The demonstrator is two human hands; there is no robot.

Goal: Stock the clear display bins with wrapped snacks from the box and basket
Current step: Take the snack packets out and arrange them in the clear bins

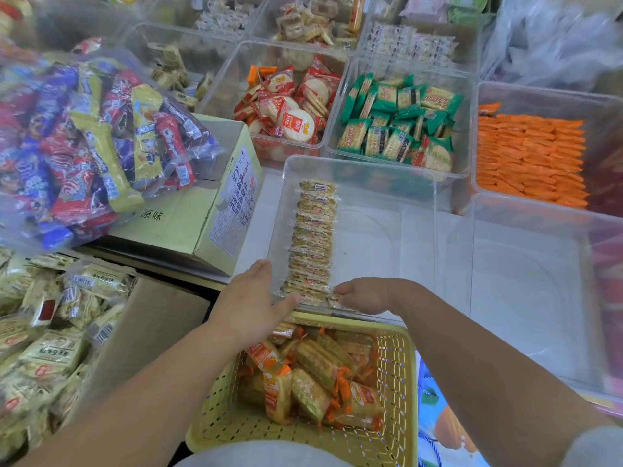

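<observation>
A clear display bin (pixel 381 203) stands in front of me with one neat row of wrapped snacks (pixel 312 237) along its left side. My left hand (pixel 251 301) rests flat and open against the near left end of that row. My right hand (pixel 362 296) pinches the nearest wrapped snack at the row's near end. Below my hands sits a yellow plastic basket (pixel 394 362) holding several orange-trimmed wrapped snacks (pixel 313 375). A cardboard box (pixel 209 210) stands to the left of the bin.
A big clear bag of colourful wrapped snacks (pixel 84 143) lies on the box. Pale snack packs (pixel 43 332) fill the lower left. Behind are bins of red-wrapped rice crackers (pixel 290 109), green-wrapped crackers (pixel 397 123) and orange packs (pixel 529 160). Another clear bin (pixel 526 281) stands at right.
</observation>
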